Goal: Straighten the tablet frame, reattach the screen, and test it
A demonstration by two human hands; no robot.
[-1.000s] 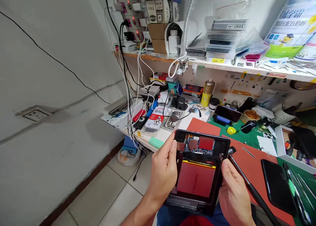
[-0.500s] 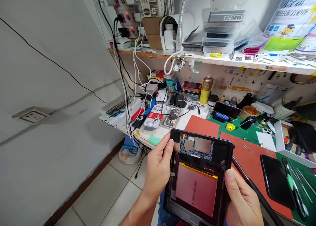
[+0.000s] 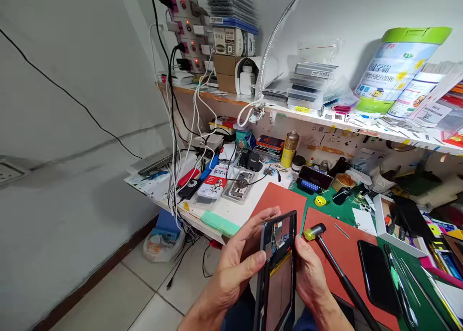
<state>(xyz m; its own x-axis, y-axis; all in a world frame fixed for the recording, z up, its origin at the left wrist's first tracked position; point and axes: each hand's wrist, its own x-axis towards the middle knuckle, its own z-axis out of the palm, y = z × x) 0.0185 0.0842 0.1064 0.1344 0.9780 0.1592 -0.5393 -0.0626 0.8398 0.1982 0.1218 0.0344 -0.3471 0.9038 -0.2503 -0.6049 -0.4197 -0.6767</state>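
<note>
Head view: both hands, left (image 3: 237,268) and right (image 3: 311,275), grasp the opened tablet (image 3: 278,273) edge-on, fingers curled around its sides.

The tablet (image 3: 278,268) is a black-framed slab with its back cover off, held upright in the air in front of the desk (image 3: 231,210) edge and turned nearly edge-on, so its open inside shows as a narrow strip. Near the top sits a small circuit board with blue and metal parts; below it a yellow-edged, reddish-grey battery fills most of the frame. Its lower end runs out of view at the bottom. Both long sides are gripped, each by one hand
</note>
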